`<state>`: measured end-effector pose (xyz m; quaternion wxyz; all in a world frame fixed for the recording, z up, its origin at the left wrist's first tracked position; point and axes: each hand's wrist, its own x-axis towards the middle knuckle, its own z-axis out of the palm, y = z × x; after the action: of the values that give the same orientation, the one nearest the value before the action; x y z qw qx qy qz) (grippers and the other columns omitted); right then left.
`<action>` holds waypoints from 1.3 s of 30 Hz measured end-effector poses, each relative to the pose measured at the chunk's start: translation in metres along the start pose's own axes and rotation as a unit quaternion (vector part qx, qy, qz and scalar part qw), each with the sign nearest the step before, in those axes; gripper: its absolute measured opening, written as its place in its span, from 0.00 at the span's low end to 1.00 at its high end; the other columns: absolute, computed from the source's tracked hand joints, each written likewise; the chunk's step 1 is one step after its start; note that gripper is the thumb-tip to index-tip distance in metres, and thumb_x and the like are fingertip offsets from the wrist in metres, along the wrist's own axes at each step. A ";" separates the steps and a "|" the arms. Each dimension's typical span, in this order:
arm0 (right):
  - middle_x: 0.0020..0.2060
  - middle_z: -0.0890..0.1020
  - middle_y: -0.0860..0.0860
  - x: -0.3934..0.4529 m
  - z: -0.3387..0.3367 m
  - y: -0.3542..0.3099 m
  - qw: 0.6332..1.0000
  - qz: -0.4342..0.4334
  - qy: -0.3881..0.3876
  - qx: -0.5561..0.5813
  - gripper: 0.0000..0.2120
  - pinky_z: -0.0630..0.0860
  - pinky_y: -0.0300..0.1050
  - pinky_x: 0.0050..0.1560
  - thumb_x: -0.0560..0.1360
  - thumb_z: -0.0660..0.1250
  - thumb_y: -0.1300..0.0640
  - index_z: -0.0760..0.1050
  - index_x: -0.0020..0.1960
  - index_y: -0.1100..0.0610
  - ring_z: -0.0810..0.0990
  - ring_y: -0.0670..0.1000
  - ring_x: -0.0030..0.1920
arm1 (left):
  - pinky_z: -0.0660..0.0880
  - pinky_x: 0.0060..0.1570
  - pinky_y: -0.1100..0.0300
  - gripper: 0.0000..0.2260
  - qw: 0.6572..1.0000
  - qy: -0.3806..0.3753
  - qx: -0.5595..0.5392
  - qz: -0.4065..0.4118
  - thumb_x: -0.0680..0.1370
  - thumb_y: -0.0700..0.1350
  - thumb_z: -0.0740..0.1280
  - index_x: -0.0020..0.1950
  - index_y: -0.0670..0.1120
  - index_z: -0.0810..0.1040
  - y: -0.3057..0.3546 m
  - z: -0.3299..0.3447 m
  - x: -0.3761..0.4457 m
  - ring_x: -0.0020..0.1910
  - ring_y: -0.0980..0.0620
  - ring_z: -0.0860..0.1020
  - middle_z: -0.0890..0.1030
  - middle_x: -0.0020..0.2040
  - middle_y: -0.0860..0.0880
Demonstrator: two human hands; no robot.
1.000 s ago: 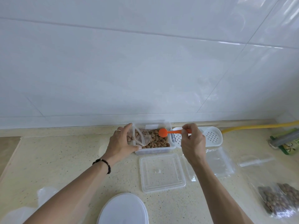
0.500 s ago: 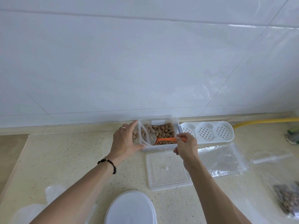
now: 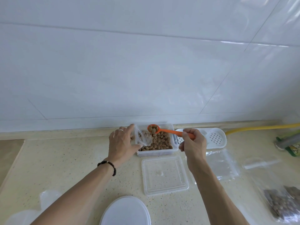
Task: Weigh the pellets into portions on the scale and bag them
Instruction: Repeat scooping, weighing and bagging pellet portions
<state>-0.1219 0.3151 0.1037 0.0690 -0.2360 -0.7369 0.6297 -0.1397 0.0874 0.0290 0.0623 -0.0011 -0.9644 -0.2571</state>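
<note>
A clear plastic box of brown pellets stands against the wall. My left hand grips a small clear zip bag with its mouth held wide over the box's left end; a few pellets lie inside it. My right hand pinches the handle of an orange spoon, whose bowl holds a few pellets and hovers above the box, just right of the bag's mouth. A white oval scale lies at the bottom edge, between my forearms.
The box's clear lid lies flat in front of it. A white perforated tray sits right of the box, with empty clear bags before it. Filled pellet bags lie at far right. A yellow hose runs along the wall.
The spoon was down in the pellets half a second ago; now it is lifted with pellets in its bowl, beside the bag's mouth. The left hand still holds the bag.
</note>
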 end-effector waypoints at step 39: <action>0.38 0.79 0.56 0.007 0.023 0.052 0.994 0.105 0.015 -0.011 0.05 0.72 0.42 0.27 0.80 0.62 0.64 0.76 0.50 0.58 0.75 0.47 0.22 | 0.74 0.53 0.50 0.35 0.996 0.035 0.015 0.085 0.65 0.55 0.78 0.69 0.51 0.70 -0.024 -0.003 -0.012 0.46 0.50 0.76 0.78 0.48 0.52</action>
<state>-0.1234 0.3024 0.0477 0.0110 -0.3224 -0.7140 0.6214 -0.1283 0.0652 0.0179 0.1177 -0.0727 -0.9618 -0.2361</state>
